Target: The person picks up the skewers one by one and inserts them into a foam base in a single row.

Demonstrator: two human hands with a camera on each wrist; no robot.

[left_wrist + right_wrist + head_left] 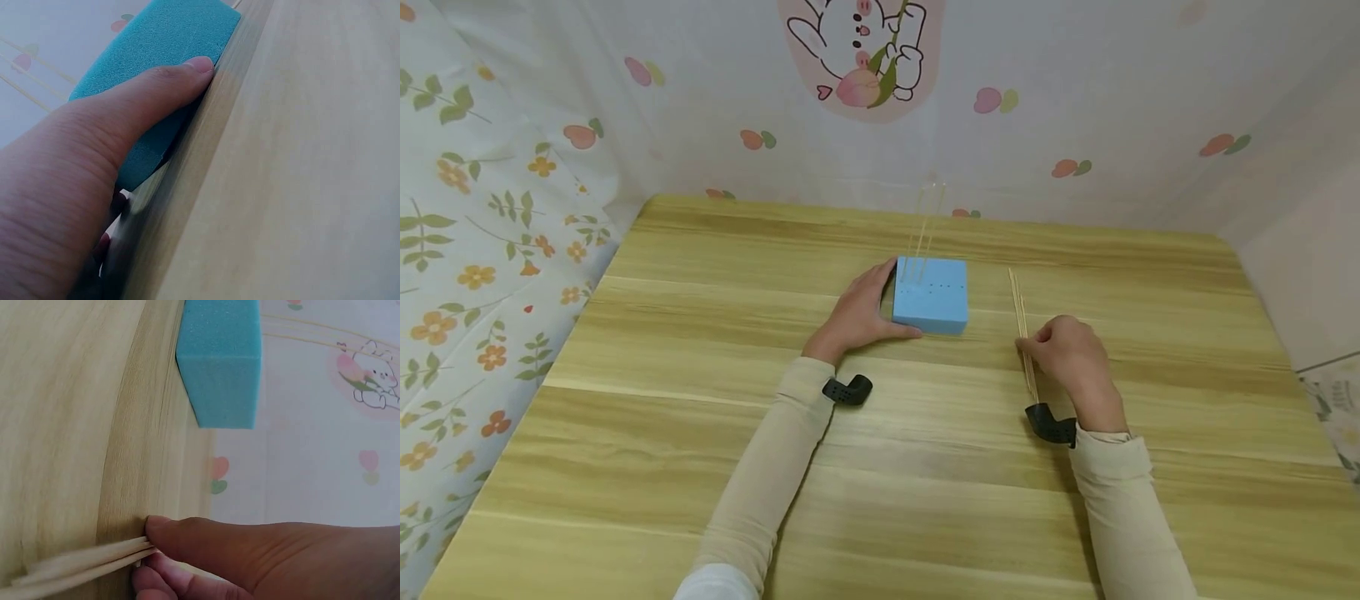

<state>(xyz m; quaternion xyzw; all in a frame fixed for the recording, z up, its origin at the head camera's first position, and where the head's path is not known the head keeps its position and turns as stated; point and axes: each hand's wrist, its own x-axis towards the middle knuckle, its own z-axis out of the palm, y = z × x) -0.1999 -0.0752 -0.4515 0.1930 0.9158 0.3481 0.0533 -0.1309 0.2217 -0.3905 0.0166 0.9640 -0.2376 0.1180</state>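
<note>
A light-blue foam block (943,307) sits on the table, with several small holes in its top. Several thin wooden sticks (931,236) stand upright from its left part. My left hand (861,312) grips the block at its left side, thumb along the front face; in the left wrist view the thumb lies against the foam (169,37), the other fingers mostly hidden. To the right, a bundle of thin wooden sticks (1020,312) lies on the table. My right hand (1072,354) pinches at these sticks (81,567) between thumb and forefinger; how many are held I cannot tell.
The wood-grain table (925,500) ends at a patterned cloth (685,100) behind and on the left. Black wrist cameras are worn on the left wrist (850,390) and the right wrist (1048,425); the right one is close to the sticks' near ends.
</note>
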